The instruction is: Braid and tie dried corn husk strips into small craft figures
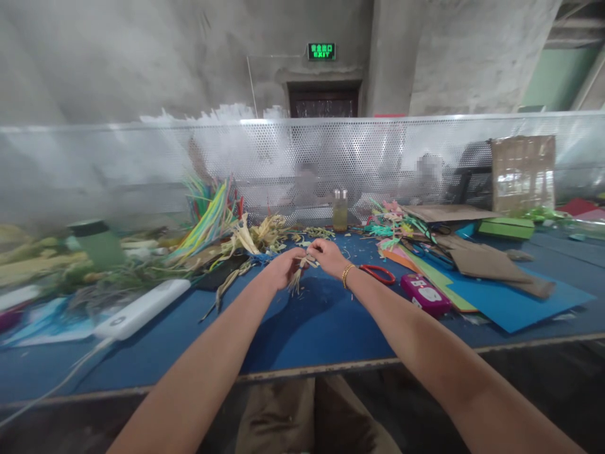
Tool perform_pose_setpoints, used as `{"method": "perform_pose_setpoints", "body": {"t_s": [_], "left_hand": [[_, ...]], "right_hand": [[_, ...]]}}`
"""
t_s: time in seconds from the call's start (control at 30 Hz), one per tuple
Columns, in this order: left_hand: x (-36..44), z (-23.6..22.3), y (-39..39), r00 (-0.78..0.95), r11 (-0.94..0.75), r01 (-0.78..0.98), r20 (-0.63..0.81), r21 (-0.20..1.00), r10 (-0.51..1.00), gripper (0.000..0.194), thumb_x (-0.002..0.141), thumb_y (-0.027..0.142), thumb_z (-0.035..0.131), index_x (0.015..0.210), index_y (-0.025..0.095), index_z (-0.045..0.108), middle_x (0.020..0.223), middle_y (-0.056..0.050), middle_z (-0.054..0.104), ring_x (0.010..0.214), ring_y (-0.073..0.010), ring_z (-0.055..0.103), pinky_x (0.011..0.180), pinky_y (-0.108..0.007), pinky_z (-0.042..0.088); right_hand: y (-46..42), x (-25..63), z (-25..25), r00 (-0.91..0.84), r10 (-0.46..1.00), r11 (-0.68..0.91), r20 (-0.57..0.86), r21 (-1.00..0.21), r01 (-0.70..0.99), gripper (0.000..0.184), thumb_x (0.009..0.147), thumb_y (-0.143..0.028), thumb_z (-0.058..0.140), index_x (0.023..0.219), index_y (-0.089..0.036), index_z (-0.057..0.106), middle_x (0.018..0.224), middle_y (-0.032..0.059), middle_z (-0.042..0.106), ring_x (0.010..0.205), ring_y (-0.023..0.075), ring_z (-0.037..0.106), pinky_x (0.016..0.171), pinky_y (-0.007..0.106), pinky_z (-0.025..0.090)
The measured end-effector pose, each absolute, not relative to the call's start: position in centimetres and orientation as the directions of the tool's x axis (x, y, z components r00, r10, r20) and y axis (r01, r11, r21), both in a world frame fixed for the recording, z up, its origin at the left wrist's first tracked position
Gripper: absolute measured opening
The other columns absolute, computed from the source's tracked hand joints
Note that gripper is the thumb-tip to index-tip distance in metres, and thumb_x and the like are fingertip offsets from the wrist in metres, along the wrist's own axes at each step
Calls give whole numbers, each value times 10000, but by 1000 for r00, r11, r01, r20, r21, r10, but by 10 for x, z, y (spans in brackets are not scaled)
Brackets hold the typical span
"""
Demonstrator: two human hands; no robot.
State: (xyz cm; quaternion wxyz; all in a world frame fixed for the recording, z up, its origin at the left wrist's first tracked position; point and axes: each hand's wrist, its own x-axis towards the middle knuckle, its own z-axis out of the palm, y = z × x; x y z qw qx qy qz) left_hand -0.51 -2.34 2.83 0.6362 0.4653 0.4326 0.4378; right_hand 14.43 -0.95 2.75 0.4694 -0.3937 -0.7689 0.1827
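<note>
Left hand [286,268] and right hand [328,255] pinch a small bundle of pale straw-like strands [295,282]; its frayed ends hang below the fingertips. Fingers hide its upper part; finer detail is blurred.

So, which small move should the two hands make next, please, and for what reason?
I would probably hold the left hand steady and let the right hand gently gather the top of the small bundle of pale, straw-coloured strands more snugly: both hands meet there, while loose ends splay out below, over the flat blue tabletop.
</note>
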Motion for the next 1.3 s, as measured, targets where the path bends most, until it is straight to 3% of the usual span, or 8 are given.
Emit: {"method": "perform_pose_setpoints", "body": {"t_s": [0.2,0.43,0.67,0.93,1.13,1.3], "left_hand": [[-5,31,-29,289,167,-172,-112,971,951,92,633,232,628,672,178,565,576,12,552,521,-110,523,450,-219,332],[-6,32,-31,247,100,-95,-74,990,966,241,638,354,716,773,171,637,699,-31,655,629,-136,589,547,-231,410],[-7,24,-24,139,-13,-127,31,992,990,265,566,310,798,725,169,639,664,-11,645,579,-112,572,547,-228,407],[-6,22,-21,48,-30,-168,38,985,998,217,544,241,803,629,150,626,597,-2,614,526,-82,532,534,-215,394],[-7,22,-23,69,-28,-133,37,991,997,254,573,303,800,755,172,681,672,-11,647,588,-97,569,564,-220,411],[-7,24,-21,-12,-53,-167,52,985,999,222,576,280,799,702,152,668,600,6,608,518,-71,520,479,-190,359]], "right_hand": [[-10,148,28,-274,788,615,551,-694,375,126,770,-233,531,705,-144,591,661,-3,574,622,105,481,614,228,368],[-5,163,28,-280,806,590,521,-736,331,190,750,-318,569,720,-134,608,677,8,587,616,106,485,631,245,395],[-8,161,25,-233,894,437,383,-860,263,278,728,-409,602,690,-137,641,619,1,600,566,95,485,564,219,373],[-7,159,22,-237,877,480,419,-801,358,239,702,-370,637,680,-134,667,598,-9,612,542,90,473,559,220,356],[-8,163,25,-276,854,520,441,-745,418,219,712,-341,633,670,-128,668,592,-4,600,548,90,465,556,219,346],[-9,159,25,-178,903,427,391,-861,275,258,730,-383,626,741,-129,664,671,15,632,597,98,515,587,217,387]]}}
